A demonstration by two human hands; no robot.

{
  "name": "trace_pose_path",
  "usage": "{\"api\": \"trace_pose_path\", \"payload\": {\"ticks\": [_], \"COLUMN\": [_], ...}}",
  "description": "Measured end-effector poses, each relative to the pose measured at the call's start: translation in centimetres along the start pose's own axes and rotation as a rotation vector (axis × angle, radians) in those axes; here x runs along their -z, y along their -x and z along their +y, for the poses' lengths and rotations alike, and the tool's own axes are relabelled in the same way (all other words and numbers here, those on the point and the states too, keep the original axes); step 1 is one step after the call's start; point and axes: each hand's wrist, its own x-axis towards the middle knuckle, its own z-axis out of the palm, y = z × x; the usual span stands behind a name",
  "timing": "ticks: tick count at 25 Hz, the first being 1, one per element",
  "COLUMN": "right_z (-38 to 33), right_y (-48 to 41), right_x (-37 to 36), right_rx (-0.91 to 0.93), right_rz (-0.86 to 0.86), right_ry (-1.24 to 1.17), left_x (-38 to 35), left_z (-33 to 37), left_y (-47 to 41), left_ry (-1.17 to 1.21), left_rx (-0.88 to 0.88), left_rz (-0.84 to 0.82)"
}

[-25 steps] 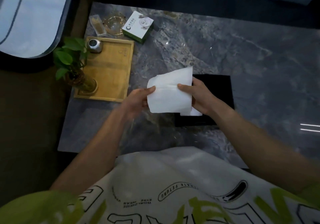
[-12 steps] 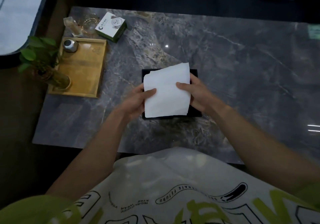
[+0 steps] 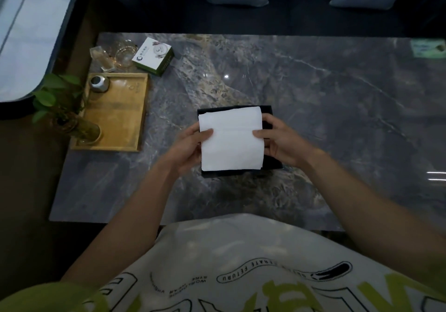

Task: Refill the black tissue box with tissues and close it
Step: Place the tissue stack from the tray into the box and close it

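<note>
A white stack of tissues (image 3: pixel 231 139) is held flat over the black tissue box (image 3: pixel 266 112), covering most of it. My left hand (image 3: pixel 187 147) grips the stack's left edge, thumb on top. My right hand (image 3: pixel 281 143) grips the right edge, thumb on top as well. Only the box's dark rim shows, at the far edge and along the near side (image 3: pixel 229 173). Whether the tissues rest inside the box or hover just above it is unclear. No lid is visible.
On the grey marble table (image 3: pixel 313 94), at the left, sits a wooden tray (image 3: pixel 118 118) with a small metal jar (image 3: pixel 98 83) and a plant in a glass vase (image 3: pixel 79 128). A green-and-white small box (image 3: pixel 153 56) and glassware (image 3: pixel 115 54) stand behind it. A sofa with cushions lies beyond.
The tissue stack has come to sit squarely over the black box and lies flatter, its raised far corner lowered. Both hands keep their grip on its sides.
</note>
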Motion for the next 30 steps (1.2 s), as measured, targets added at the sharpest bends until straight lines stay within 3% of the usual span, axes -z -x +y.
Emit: {"api": "trace_pose_path", "payload": {"ticks": [10, 23, 30], "right_z": [-0.7, -2.3, -2.4], "right_y": [-0.7, -1.2, -1.2], "right_x": [-2.0, -2.3, -2.3], "right_rx": [0.031, 0.008, 0.035], "right_rz": [0.016, -0.025, -0.028], "right_ry": [-0.068, -0.158, -0.18], "left_x": [3.8, 3.9, 3.9], "left_z": [1.8, 2.6, 2.9], "left_y": [-0.3, -0.4, -0.2], "left_ry": [-0.009, 0.116, 0.069], "left_rx": [0.013, -0.082, -0.12], "left_rz": [-0.081, -0.092, -0.117]}}
